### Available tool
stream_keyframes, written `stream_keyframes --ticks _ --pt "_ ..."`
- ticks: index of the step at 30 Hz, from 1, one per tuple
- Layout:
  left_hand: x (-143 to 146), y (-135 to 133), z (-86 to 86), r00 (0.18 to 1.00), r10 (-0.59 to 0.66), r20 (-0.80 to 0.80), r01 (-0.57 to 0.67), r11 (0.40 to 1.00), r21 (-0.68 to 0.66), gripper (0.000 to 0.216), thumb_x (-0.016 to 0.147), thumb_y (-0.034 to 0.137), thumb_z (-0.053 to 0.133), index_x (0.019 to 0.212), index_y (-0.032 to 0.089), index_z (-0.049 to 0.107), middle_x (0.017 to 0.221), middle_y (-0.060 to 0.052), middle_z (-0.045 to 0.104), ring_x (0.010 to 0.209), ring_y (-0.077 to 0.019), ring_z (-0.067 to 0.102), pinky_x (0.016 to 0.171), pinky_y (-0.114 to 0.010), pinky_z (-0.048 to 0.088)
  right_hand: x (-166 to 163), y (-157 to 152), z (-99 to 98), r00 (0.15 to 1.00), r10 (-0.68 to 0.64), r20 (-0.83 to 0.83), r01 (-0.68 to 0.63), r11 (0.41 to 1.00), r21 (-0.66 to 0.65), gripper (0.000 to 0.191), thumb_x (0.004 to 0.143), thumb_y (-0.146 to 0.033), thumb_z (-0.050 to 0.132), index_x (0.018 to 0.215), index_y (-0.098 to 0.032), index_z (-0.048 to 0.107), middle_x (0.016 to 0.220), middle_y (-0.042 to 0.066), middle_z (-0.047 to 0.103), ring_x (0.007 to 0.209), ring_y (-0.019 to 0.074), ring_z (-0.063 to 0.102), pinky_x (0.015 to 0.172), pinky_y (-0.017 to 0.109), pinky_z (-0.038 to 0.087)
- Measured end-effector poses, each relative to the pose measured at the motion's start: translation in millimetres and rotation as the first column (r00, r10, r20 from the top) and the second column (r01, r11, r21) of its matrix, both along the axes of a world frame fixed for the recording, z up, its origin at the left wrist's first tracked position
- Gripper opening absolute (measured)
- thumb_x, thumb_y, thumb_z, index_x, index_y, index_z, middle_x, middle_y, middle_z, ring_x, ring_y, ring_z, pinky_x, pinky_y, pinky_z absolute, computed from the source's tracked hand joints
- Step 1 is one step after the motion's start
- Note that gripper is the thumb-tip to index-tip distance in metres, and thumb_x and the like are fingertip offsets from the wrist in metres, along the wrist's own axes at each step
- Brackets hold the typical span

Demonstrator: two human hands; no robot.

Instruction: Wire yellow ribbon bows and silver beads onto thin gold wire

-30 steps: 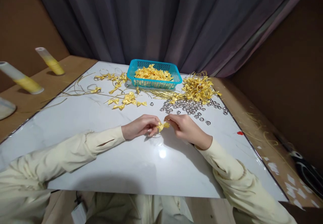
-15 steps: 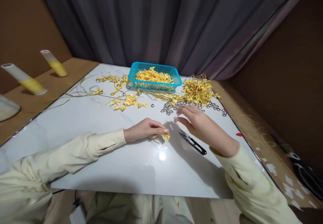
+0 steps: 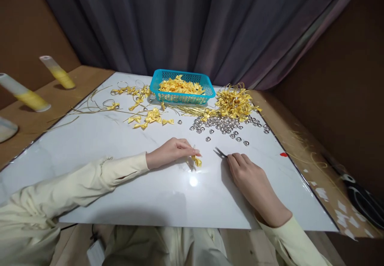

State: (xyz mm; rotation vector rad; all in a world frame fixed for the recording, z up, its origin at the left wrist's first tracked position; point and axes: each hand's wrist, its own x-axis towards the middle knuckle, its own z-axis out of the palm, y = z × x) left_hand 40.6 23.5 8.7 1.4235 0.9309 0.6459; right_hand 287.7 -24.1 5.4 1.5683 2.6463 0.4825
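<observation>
My left hand [image 3: 171, 152] rests on the white table [image 3: 120, 170], its fingertips pinched on a small yellow ribbon bow [image 3: 197, 161]. Just to the right, my right hand [image 3: 249, 178] lies over a small pair of black thread snips [image 3: 220, 152]. Only the snips' pointed tip shows beyond the fingers, aimed toward the bow. The right fingers curl round the handle.
A blue basket [image 3: 181, 85] of yellow bows stands at the back. A heap of gold-looped bows [image 3: 235, 104] and scattered silver beads [image 3: 223, 126] lie right of it, loose bows [image 3: 150, 118] to the left. Thread spools [image 3: 57, 72] stand on the wooden ledge at left.
My right hand let go of the bow, swung out toward the beads, then came back down onto the snips. My left hand stayed put, pinning the bow on the table.
</observation>
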Motion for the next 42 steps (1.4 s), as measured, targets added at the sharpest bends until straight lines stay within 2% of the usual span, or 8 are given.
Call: stream_keyframes --ticks 3,5,7,11,14,17,32,42 --pt "0.5 -2.5 0.3 1.0 0.0 -0.027 0.004 0.987 0.158 0.023 0.076 0.035 0.062 0.087 0.018 0.074 0.104 -0.009 0.059 0.097 -0.0176 0.055 0.085 -0.025 0.042 7.1 2.3 2.8 0.981 -0.057 -0.185 0.054 0.998 -0.023 0.017 0.087 -0.011 0.038 0.084 -0.015 0.055 0.082 0.008 0.06 0.071 0.0187 0.055 0.053 0.026 0.037" --pt "0.7 -3.5 0.2 1.0 -0.008 -0.018 0.011 0.981 0.192 0.021 0.077 0.033 0.061 0.085 0.019 0.075 0.115 -0.009 0.057 0.107 -0.0193 0.052 0.092 -0.026 0.04 10.3 -1.0 8.2 0.902 -0.088 -0.422 0.072 0.996 -0.054 0.017 0.088 -0.013 0.037 0.088 -0.015 0.054 0.081 0.006 0.061 0.065 0.0152 0.056 0.054 0.024 0.039" --pt "0.8 -4.3 -0.2 1.0 -0.012 0.005 0.011 0.981 0.192 0.021 0.079 0.032 0.06 0.081 0.019 0.075 0.113 -0.008 0.062 0.107 -0.0199 0.054 0.093 -0.027 0.042 8.3 -9.4 16.0 0.774 -0.125 -0.621 0.079 0.992 -0.101 0.016 0.089 -0.018 0.038 0.089 -0.015 0.054 0.072 0.003 0.06 0.056 0.012 0.054 0.054 0.022 0.041" --pt "1.4 -6.7 0.4 0.997 0.067 -0.031 -0.058 0.973 0.222 0.025 0.079 0.035 0.059 0.083 0.016 0.075 0.094 -0.008 0.071 0.094 -0.0205 0.062 0.085 -0.028 0.047 -14.1 -32.2 31.0 0.623 -0.205 -0.755 0.089 0.977 -0.192 0.022 0.09 -0.024 0.04 0.088 -0.017 0.06 0.066 0.002 0.06 0.054 0.0107 0.054 0.052 0.02 0.041" --pt "3.0 -10.0 2.6 0.987 0.13 -0.097 -0.111 0.978 0.176 0.029 0.077 0.038 0.059 0.085 0.014 0.074 0.093 -0.007 0.072 0.092 -0.0223 0.064 0.081 -0.028 0.049 -37.0 -41.9 34.0 0.589 -0.237 -0.773 0.029 0.962 -0.273 0.022 0.085 -0.032 0.051 0.091 -0.016 0.065 0.07 0.002 0.062 0.056 0.0106 0.055 0.053 0.019 0.043" --pt "5.1 -13.3 4.2 0.982 0.155 -0.105 -0.143 0.983 0.113 0.031 0.076 0.038 0.059 0.087 0.013 0.074 0.094 -0.006 0.072 0.094 -0.0235 0.065 0.081 -0.029 0.05 -53.6 -41.9 30.2 0.564 -0.23 -0.793 0.051 0.968 -0.245 0.02 0.081 -0.033 0.057 0.084 -0.016 0.067 0.06 -0.001 0.058 0.048 0.0092 0.049 0.047 0.019 0.04" --pt "6.2 -15.9 5.0 0.989 0.144 0.024 -0.144 0.99 0.0 0.034 0.075 0.041 0.062 0.093 0.014 0.072 0.102 -0.006 0.069 0.101 -0.0238 0.062 0.088 -0.028 0.05 -80.4 -35.1 13.4 0.552 -0.2 -0.809 0.11 0.98 -0.168 0.03 0.087 -0.029 0.046 0.072 -0.013 0.066 0.053 0.0 0.055 0.045 0.0089 0.044 0.046 0.02 0.034" --pt "6.0 -15.5 4.1 0.99 0.126 0.063 -0.124 0.992 -0.037 0.034 0.075 0.041 0.063 0.094 0.014 0.072 0.104 -0.007 0.068 0.102 -0.0245 0.062 0.092 -0.033 0.048 -86.7 -32.1 12.3 0.549 -0.248 -0.798 0.123 0.969 -0.217 0.032 0.089 -0.03 0.044 0.069 -0.015 0.064 0.053 0.0 0.054 0.046 0.0095 0.043 0.048 0.021 0.033"
